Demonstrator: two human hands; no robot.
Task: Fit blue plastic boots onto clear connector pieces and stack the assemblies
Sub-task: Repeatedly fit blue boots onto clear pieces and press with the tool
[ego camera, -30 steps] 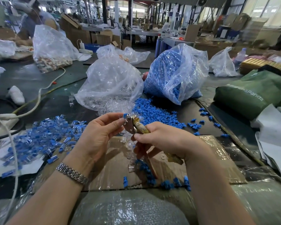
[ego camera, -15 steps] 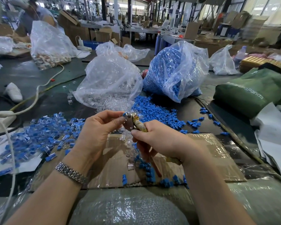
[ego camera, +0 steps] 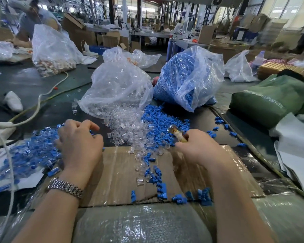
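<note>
- Your left hand point(ego camera: 79, 142) rests loosely curled, holding nothing, on the heap of finished blue-and-clear assemblies point(ego camera: 30, 151).
- Glossy clear connector pieces point(ego camera: 130, 134) spill from their crinkled bag point(ego camera: 118, 88); blue boots point(ego camera: 165, 120) lie beside.
- Your right hand point(ego camera: 198, 148) grips a tape-wrapped tool point(ego camera: 177, 134).

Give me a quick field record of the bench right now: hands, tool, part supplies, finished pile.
left hand: over the finished pile, fingers loosely curled
right hand: grips a taped tool
finished pile: blue-booted connectors, left of the cardboard sheet
clear connectors: spilling from the clear bag
blue boots: loose below their bag
</note>
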